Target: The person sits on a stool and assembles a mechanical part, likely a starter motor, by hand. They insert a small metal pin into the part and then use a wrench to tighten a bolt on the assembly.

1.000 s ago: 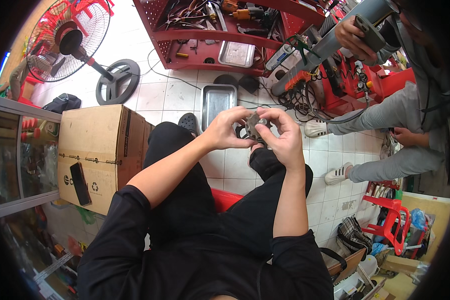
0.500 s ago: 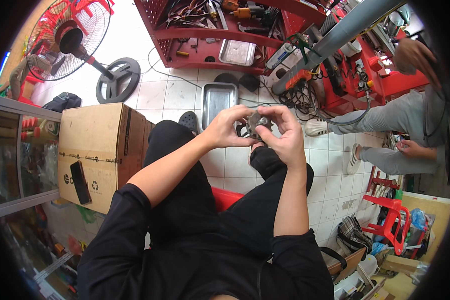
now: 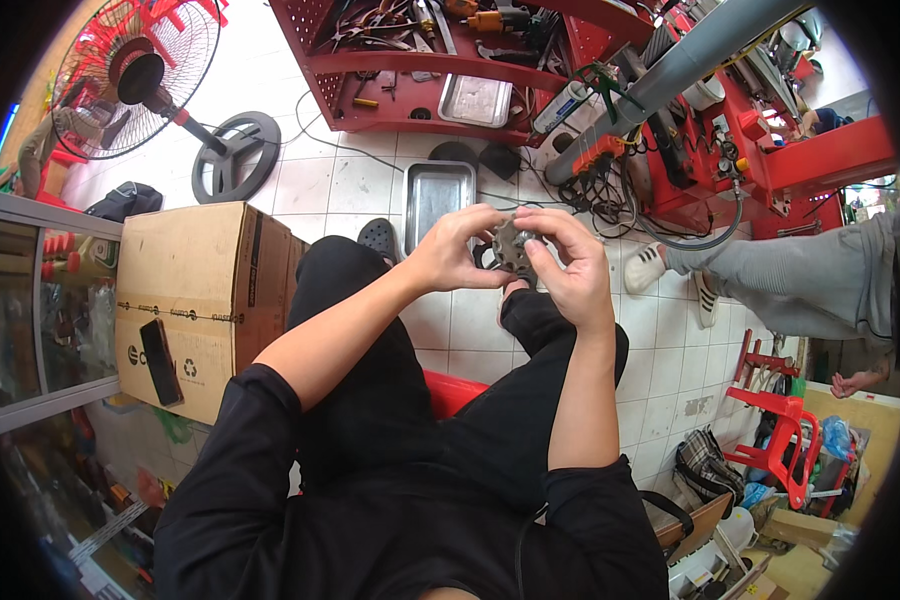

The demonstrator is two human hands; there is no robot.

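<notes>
A round, grey-brown metal part with a notched rim (image 3: 511,248), like a small gear or clutch piece, is held up in front of my knees. My left hand (image 3: 454,252) has its thumb and fingers closed around the left side of it. On the right side, my right hand (image 3: 576,275) curls its fingers over the top, with the thumb near the part's face. Behind and below the hands, a shallow metal tray (image 3: 438,205) lies on the tiled floor. The fingers partly hide the part.
A cardboard box (image 3: 185,300) with a black phone (image 3: 160,362) on top stands at the left. A fan (image 3: 140,80) is behind it. Ahead is a red tool cart (image 3: 410,110). Another person's grey-trousered leg (image 3: 800,280) is at the right, above a red stool (image 3: 780,440).
The notched part has turned in my hands, its face tilting differently, and my right thumb has lifted slightly. At the right, the other person has stepped and shifted toward the frame's edge.
</notes>
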